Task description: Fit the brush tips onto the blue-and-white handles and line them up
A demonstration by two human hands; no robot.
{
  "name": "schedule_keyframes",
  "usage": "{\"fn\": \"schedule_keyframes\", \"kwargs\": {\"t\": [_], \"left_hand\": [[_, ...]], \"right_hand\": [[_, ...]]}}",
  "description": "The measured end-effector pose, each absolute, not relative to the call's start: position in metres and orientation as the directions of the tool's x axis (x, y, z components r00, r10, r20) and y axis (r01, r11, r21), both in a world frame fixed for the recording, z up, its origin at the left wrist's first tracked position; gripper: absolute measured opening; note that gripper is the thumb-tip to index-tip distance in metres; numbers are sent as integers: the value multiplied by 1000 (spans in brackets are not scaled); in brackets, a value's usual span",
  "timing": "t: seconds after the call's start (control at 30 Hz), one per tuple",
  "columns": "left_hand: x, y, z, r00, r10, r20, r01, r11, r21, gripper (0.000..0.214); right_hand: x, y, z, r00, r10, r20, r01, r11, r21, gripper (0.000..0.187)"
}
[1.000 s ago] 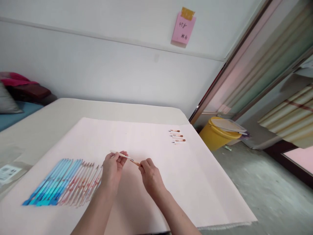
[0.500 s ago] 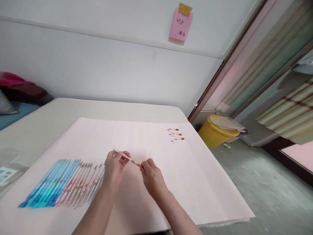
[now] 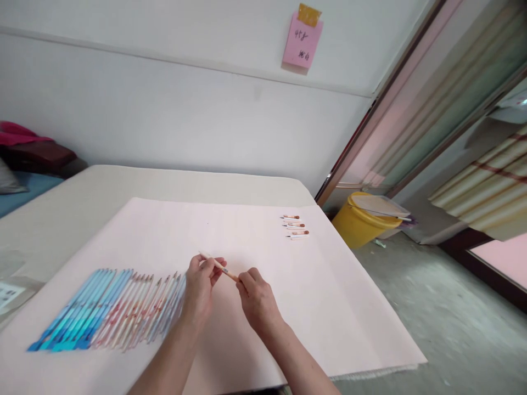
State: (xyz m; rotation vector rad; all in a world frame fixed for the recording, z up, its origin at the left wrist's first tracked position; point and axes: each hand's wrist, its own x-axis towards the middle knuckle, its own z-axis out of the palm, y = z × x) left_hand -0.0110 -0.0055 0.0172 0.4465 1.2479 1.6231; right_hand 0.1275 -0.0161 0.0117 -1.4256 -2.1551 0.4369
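Note:
A thin cream paintbrush with a metal ferrule is held between both hands above a pale pink sheet. My left hand pinches its handle, fingers closed round it. My right hand pinches the orange tip end. A row of several brushes in blue and clear sleeves lies just left of my left hand. A few small orange-tipped caps lie at the far right of the sheet.
The pink sheet covers a beige table against a white wall with a pink note. A yellow bucket stands on the concrete floor to the right. Clear packaging lies at the table's left edge.
Both hands have drifted slightly right with the brush; the handle end sticks out less beyond my left hand. The camera view has shifted a little.

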Motion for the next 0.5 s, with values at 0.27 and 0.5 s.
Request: {"fn": "schedule_keyframes", "kwargs": {"t": [0.27, 0.5], "left_hand": [[-10, -6, 17, -393, 880, -265, -482, 48, 875, 21], [-6, -8, 19, -385, 892, -234, -460, 34, 887, 24]], "right_hand": [[128, -14, 12, -254, 938, 235, 696, 346, -629, 15], [129, -9, 10, -203, 965, 167, 561, 255, -787, 16]]}}
